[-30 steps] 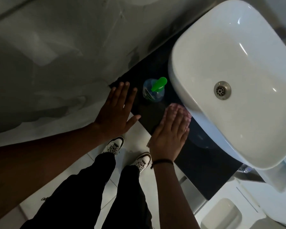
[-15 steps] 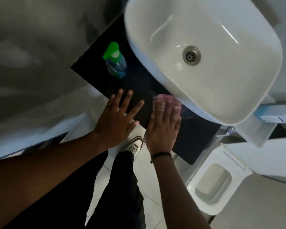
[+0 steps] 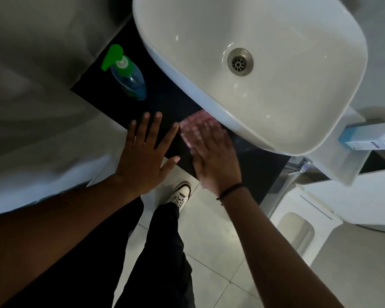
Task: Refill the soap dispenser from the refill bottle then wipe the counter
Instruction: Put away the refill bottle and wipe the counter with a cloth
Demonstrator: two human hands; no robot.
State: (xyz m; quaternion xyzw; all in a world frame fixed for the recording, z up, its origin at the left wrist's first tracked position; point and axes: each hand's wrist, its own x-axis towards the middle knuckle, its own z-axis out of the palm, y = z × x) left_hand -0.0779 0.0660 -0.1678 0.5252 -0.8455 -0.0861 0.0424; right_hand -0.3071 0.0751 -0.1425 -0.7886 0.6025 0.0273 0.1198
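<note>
A clear soap dispenser [image 3: 129, 82] with blue liquid and a green pump stands at the far left end of the black counter [image 3: 165, 103], beside the white sink [image 3: 187, 85]. My right hand [image 3: 213, 156] lies flat on a pink cloth [image 3: 192, 123], pressing it onto the counter just under the sink's front rim. The hand and cloth are blurred. My left hand [image 3: 142, 156] rests on the counter's front edge with its fingers spread and nothing in it. No refill bottle can be made out for certain.
A blue and white box [image 3: 369, 136] lies on a white ledge right of the sink. A white toilet [image 3: 298, 230] stands lower right on the tiled floor. My legs and one shoe [image 3: 180, 194] are below the counter. A grey wall runs along the left.
Both hands have moved along the counter away from the dispenser, the right one sliding the pink cloth toward the sink's front. The dispenser has stayed in place; the view has shifted.
</note>
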